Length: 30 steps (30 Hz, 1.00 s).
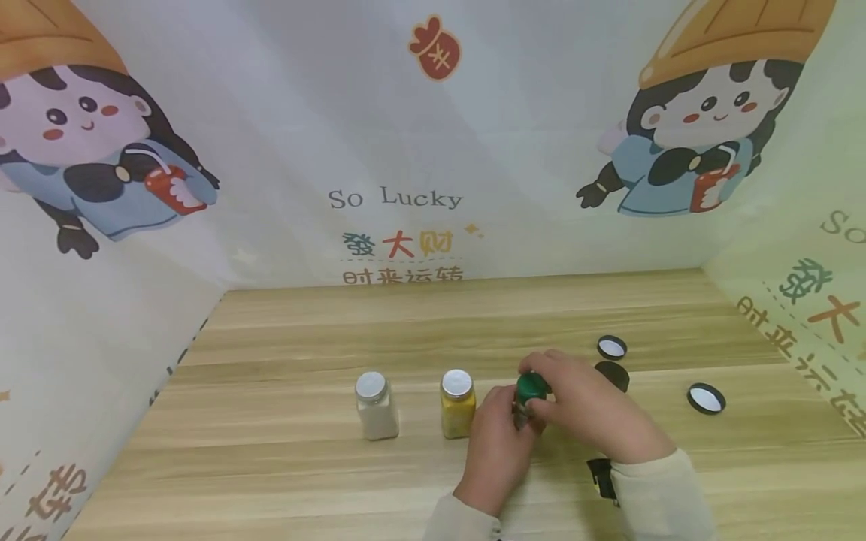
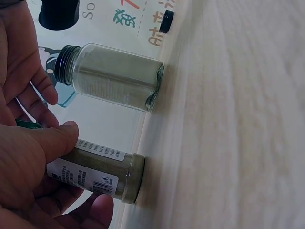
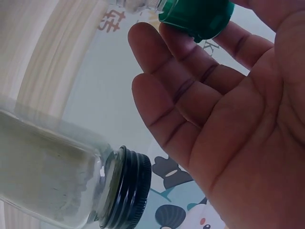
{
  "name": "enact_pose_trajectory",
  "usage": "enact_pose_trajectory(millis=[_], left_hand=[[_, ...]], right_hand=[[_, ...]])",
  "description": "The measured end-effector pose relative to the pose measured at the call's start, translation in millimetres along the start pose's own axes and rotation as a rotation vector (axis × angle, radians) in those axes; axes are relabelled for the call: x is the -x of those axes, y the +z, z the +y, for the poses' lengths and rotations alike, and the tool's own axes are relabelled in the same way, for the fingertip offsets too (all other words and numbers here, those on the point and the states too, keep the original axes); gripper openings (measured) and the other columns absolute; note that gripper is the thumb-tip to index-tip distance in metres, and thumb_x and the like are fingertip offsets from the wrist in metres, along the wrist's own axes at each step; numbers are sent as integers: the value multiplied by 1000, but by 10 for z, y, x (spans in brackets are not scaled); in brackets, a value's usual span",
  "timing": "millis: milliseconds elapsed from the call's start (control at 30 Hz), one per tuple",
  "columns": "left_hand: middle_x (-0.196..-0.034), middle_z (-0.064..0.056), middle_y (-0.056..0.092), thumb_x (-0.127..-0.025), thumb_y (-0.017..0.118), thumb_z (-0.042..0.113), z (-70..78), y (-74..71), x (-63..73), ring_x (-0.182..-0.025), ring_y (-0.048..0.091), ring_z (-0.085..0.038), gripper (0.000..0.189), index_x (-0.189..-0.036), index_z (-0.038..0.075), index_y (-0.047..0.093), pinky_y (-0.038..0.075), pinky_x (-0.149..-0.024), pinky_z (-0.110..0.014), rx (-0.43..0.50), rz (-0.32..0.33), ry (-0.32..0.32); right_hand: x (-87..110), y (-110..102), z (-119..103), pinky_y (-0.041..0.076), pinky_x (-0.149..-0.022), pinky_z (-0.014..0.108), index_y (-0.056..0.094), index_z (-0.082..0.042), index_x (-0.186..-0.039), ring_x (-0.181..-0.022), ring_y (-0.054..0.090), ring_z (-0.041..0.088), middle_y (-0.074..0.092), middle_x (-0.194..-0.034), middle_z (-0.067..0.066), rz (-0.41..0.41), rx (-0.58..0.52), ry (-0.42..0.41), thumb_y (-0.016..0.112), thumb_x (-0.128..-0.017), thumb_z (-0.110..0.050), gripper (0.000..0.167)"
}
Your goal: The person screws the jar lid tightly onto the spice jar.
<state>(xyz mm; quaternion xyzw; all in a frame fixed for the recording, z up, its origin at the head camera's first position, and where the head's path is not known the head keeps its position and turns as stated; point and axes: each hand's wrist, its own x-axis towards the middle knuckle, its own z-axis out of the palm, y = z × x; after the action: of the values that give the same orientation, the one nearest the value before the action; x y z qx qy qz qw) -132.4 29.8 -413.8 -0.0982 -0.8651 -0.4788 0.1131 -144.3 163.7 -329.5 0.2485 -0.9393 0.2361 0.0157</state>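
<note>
1. Rising behind the yellow jar [image 1: 458, 415], a patterned backdrop [image 1: 284, 135] has its printed figures and lettering cut off at the frame edges.
2. Beneath the yellow jar runs the wood-grain tabletop [image 1: 291, 338], its near edge out of frame.
3. To the right of the yellow jar, the right hand [image 1: 588, 398] has thumb and fingers round a green cap [image 1: 531, 386]; its sleeve [image 1: 663, 496] leaves the frame at the bottom.
4. The left hand [image 1: 497, 454], just beside the yellow jar, grips the green-capped bottle [image 2: 97, 167] by its body, hiding much of it.
5. Right of the yellow jar, beyond the bottle, a black-capped jar [image 2: 119, 78] is mostly covered by the right hand in the head view; the left wrist view shows clear walls and pale contents.
6. Left of the yellow jar stands a white jar [image 1: 377, 409], likewise with a pale round top.
7. The bottle, right of the yellow jar, is clear, filled with brownish-green powder, and carries a white label with a barcode; the small print is unreadable. Whether its base touches the tabletop is hard to tell.
8. Well to the yellow jar's right lie two black lids [image 1: 706, 410], white insides up.
</note>
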Motion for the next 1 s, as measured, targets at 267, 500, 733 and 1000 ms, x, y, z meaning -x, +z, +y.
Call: enact_pose_trajectory(millis=[267,500,733,1000], left_hand=[[-91,4,60,-83,78,9,-13,-1,0,-82,55,-10,20,-102,8,70,50,-73,-28,0,7,25],[-90,3,61,-83,78,8,-12,7,2,-81,55,-11,20,-101,7,70,50,-73,-28,-6,7,34],[-89,3,61,-81,77,7,-16,5,11,-80,56,-11,19,-99,7,70,50,-72,-28,5,20,41],[-91,0,63,-83,77,8,-28,9,5,-85,60,-14,20,-101,5,70,52,-76,-30,-16,18,63]], right_hand=[[-16,22,30,48,-70,32,61,-10,-102,-77,53,13,57,-89,-2,24,-15,-2,78,-84,-13,24],[-11,24,45,46,-67,30,61,-10,-100,-75,51,12,55,-87,-3,28,-21,-3,79,-85,-15,24],[-17,25,27,46,-67,31,60,-9,-102,-76,52,15,57,-88,0,11,-27,40,79,-85,-17,27],[16,-23,9,51,-90,49,58,-6,-131,-117,58,34,56,-133,17,0,-33,25,76,-86,-22,52]])
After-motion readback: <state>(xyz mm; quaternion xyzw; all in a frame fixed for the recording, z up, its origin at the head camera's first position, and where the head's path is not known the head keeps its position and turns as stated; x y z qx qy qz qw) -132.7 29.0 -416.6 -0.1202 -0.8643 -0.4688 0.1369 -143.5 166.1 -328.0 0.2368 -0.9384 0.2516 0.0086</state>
